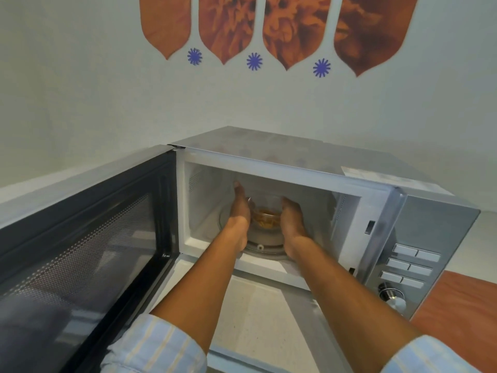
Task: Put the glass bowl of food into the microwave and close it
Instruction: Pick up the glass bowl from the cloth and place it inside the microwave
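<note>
A silver microwave (pixel 419 238) stands on the counter with its door (pixel 88 249) swung wide to the left. Inside the white cavity, a clear glass bowl (pixel 266 215) with orange-yellow food rests over the round glass turntable (pixel 265 244). My left hand (pixel 240 214) presses against the bowl's left side and my right hand (pixel 293 222) against its right side; both reach deep into the cavity. The fingers behind the bowl are hidden.
The control panel with buttons (pixel 411 261) and a knob (pixel 394 298) is on the microwave's right. A pale counter (pixel 258 313) lies below the opening, an orange-brown surface (pixel 457 305) at the right. The wall carries orange decals (pixel 269 28).
</note>
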The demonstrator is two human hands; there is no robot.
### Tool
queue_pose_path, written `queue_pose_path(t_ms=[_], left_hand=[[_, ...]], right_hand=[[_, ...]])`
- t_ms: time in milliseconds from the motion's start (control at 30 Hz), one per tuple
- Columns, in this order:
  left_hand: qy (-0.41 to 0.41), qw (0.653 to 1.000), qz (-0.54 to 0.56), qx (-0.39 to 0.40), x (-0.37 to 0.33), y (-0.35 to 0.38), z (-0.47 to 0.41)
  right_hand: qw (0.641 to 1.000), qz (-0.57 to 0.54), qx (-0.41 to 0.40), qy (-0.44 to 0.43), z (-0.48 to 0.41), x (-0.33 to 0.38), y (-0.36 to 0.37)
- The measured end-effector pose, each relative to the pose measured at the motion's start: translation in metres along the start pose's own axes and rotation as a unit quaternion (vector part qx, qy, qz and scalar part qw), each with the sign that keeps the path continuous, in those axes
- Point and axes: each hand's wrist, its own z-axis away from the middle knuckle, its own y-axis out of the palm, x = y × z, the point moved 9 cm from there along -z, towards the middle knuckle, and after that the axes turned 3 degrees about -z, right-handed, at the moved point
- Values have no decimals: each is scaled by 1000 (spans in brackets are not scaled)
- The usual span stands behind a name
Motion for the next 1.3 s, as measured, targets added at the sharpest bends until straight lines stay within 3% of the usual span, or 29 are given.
queue_pose_path(t_ms=[367,667,867,1300], left_hand=[[-19,1000,-3,23,22,-2,-35],[3,986,-39,-162,-40,-14,74],[137,972,-107,-155,-41,-12,134],[212,931,-265,-130,-56,-16,246]], right_hand=[[1000,14,-15,-2,-7,-3,0],[994,45,-94,-37,20,24,-36],[990,78,-73,-90,83,41,-40],[946,236,-39,-220,204,68,-35]])
